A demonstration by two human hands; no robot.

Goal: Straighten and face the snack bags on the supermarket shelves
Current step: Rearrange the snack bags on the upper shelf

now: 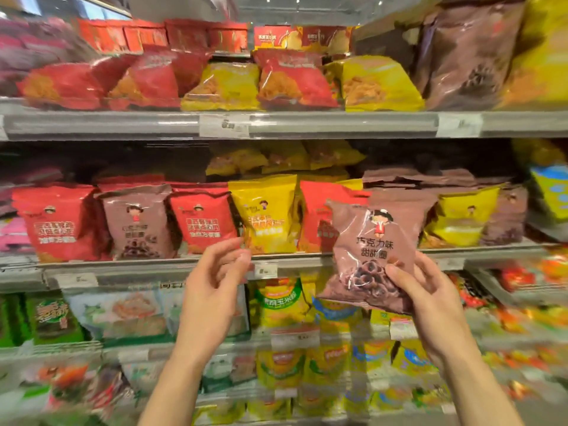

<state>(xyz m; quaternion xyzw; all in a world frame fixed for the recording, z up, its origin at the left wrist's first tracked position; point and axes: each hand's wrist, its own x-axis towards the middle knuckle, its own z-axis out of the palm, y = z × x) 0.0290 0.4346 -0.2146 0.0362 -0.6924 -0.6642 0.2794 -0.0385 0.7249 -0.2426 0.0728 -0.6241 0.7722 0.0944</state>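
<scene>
In front of the middle shelf:
- right hand [430, 290] grips brown snack bag [373, 253], off-shelf, label facing out
- left hand [215, 272] empty, fingers loosely curled
- middle shelf [153, 265] row mixed colours, mostly faced; brown bag needs placing

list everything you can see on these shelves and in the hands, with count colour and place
held snack bag: one, brown, off the shelf in front of the middle shelf, front facing the camera
middle shelf front row: about eight bags; red, brown, red, yellow, red, then brown, yellow, brown to the right
upper shelf bags: several red and yellow lying tilted, large brown bag at right
red boxes: a row, count unclear, behind the upper bags
lower shelves: many green, yellow and blue bags, too blurred to count
price tags: several, white, on the shelf edges
left hand: empty, fingers loosely curled, below the yellow bag
right hand: grips the held bag's lower right corner
</scene>
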